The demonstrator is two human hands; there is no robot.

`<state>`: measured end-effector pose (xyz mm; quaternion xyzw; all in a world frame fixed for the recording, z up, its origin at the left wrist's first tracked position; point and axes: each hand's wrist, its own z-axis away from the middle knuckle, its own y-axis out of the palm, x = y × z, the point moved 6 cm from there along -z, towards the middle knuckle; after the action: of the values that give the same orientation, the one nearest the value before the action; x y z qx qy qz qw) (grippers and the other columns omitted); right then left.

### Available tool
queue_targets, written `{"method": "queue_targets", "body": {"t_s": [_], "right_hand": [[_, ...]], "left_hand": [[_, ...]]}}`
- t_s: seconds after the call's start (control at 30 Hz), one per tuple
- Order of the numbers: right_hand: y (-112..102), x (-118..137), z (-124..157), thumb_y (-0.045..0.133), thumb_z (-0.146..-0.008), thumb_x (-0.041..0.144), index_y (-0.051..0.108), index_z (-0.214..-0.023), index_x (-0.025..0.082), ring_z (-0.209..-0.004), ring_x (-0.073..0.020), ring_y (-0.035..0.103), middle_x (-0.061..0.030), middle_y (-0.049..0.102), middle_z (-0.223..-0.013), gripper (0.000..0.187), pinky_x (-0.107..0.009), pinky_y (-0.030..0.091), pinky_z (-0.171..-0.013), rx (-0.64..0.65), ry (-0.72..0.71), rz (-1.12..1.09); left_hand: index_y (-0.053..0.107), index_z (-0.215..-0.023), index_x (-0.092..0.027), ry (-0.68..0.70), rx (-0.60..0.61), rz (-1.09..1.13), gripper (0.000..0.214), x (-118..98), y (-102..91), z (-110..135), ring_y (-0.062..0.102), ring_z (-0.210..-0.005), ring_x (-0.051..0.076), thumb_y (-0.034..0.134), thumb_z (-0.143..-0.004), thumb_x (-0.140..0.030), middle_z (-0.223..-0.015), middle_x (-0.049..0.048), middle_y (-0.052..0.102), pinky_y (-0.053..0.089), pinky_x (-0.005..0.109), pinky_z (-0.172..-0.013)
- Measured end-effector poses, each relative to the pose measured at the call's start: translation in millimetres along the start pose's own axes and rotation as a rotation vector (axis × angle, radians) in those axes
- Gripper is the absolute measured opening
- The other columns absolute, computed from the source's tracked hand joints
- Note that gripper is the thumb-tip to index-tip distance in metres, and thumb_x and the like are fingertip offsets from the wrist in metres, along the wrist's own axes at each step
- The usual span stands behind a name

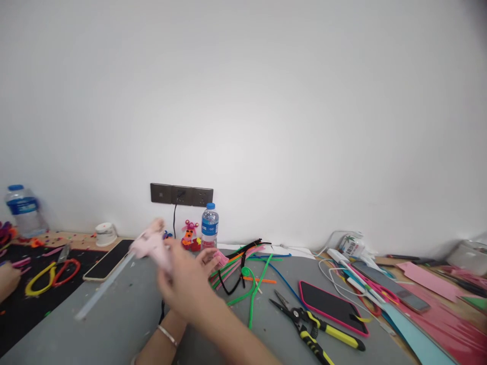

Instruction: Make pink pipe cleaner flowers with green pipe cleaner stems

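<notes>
One grey work surface [125, 324], carrying all below. One tangle of coloured pipe cleaners [251, 306], which lay behind and right of the crossed forearms. One right hand [186, 284], the nearer to the camera, passed over the left forearm; its fingers were wrapped around the grip of a pale pink tool, apparently a glue gun [146, 248], blurred. The gun stood raised, left of both hands, its tip upward; a translucent stick [104, 289] ran from it down to the left. One left hand [207, 259], farther off, partly hidden; its fingertips were closed on a small pink piece [221, 258], which lay to the gun's right, well apart from it.
</notes>
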<state>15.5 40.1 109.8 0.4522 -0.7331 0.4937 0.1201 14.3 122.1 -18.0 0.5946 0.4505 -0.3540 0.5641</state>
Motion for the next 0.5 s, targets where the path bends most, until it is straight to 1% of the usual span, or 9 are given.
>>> {"method": "queue_targets", "body": {"t_s": [0.03,0.07,0.1,0.13,0.2,0.3,0.33,0.4,0.5], "right_hand": [[18.6,10.1,0.1,0.054,-0.084,0.020,0.045,-0.127,0.019,-0.100,-0.0267,0.062,-0.0109,0.063,-0.115,0.044,-0.037,0.049,-0.084,0.074,-0.060,0.043],[39.9,20.3,2.6,0.055,-0.083,0.020,0.044,-0.128,0.017,-0.103,-0.0270,0.062,-0.0121,0.062,-0.119,0.046,-0.036,0.051,-0.083,0.179,-0.150,0.051],[59.2,26.7,6.3,0.054,-0.082,0.020,0.043,-0.129,0.015,-0.104,-0.0278,0.063,-0.0138,0.062,-0.121,0.048,-0.036,0.053,-0.082,0.242,-0.203,0.068],[77.7,29.4,10.1,0.055,-0.081,0.020,0.043,-0.129,0.013,-0.102,-0.0291,0.064,-0.0150,0.063,-0.119,0.049,-0.037,0.054,-0.079,0.288,-0.221,0.090],[114.4,26.5,18.2,0.059,-0.076,0.021,0.044,-0.125,0.010,-0.093,-0.0311,0.068,-0.0170,0.065,-0.112,0.052,-0.040,0.058,-0.071,0.397,-0.194,0.137],[155.0,7.9,25.3,0.064,-0.065,0.015,0.044,-0.125,0.005,-0.083,-0.0344,0.071,-0.0215,0.067,-0.104,0.064,-0.043,0.058,-0.063,0.483,0.004,0.207],[163.3,2.0,26.6,0.064,-0.064,0.013,0.044,-0.125,0.004,-0.083,-0.0357,0.071,-0.0232,0.068,-0.102,0.065,-0.044,0.058,-0.063,0.495,0.070,0.223],[170.5,-4.9,28.0,0.063,-0.063,0.008,0.045,-0.125,0.003,-0.087,-0.0376,0.070,-0.0249,0.068,-0.101,0.065,-0.046,0.058,-0.065,0.500,0.160,0.247],[163.6,-4.2,32.0,0.065,-0.064,0.010,0.047,-0.125,0.005,-0.091,-0.0381,0.069,-0.0252,0.066,-0.106,0.064,-0.047,0.057,-0.066,0.539,0.192,0.273]], "left_hand": [[0.068,-0.083,-0.017,-0.027,0.043,0.015,0.039,0.5,1.7,0.2,0.070,-0.071,0.021,0.084,-0.057,-0.041,-0.074,0.0036,0.071,0.057,0.030,-0.064],[0.066,-0.083,-0.017,-0.053,0.088,0.043,0.041,1.0,3.5,0.5,0.070,-0.070,0.020,0.085,-0.056,-0.041,-0.074,0.0034,0.071,0.057,0.029,-0.063],[0.065,-0.082,-0.016,-0.069,0.121,0.081,0.041,1.1,4.7,0.8,0.069,-0.069,0.019,0.086,-0.056,-0.040,-0.073,0.0026,0.071,0.056,0.028,-0.064],[0.063,-0.079,-0.017,-0.087,0.144,0.116,0.040,1.4,5.6,1.2,0.069,-0.069,0.017,0.086,-0.057,-0.040,-0.072,0.0015,0.070,0.056,0.027,-0.065],[0.060,-0.074,-0.017,-0.121,0.169,0.166,0.039,2.2,7.1,1.7,0.068,-0.067,0.015,0.087,-0.057,-0.039,-0.068,-0.0004,0.069,0.055,0.025,-0.067],[0.059,-0.071,-0.017,-0.134,0.163,0.199,0.039,1.7,7.9,1.8,0.066,-0.066,0.014,0.087,-0.055,-0.040,-0.067,-0.0020,0.067,0.055,0.025,-0.067],[0.060,-0.072,-0.017,-0.134,0.158,0.211,0.039,1.4,8.0,1.8,0.066,-0.065,0.014,0.087,-0.055,-0.040,-0.067,-0.0024,0.066,0.055,0.025,-0.066],[0.061,-0.073,-0.017,-0.137,0.151,0.232,0.038,1.5,8.4,2.1,0.065,-0.064,0.013,0.087,-0.056,-0.039,-0.068,-0.0032,0.065,0.055,0.025,-0.066],[0.062,-0.074,-0.018,-0.139,0.156,0.242,0.036,3.2,10.2,3.3,0.064,-0.063,0.012,0.087,-0.057,-0.037,-0.068,-0.0038,0.065,0.054,0.023,-0.064]]}}
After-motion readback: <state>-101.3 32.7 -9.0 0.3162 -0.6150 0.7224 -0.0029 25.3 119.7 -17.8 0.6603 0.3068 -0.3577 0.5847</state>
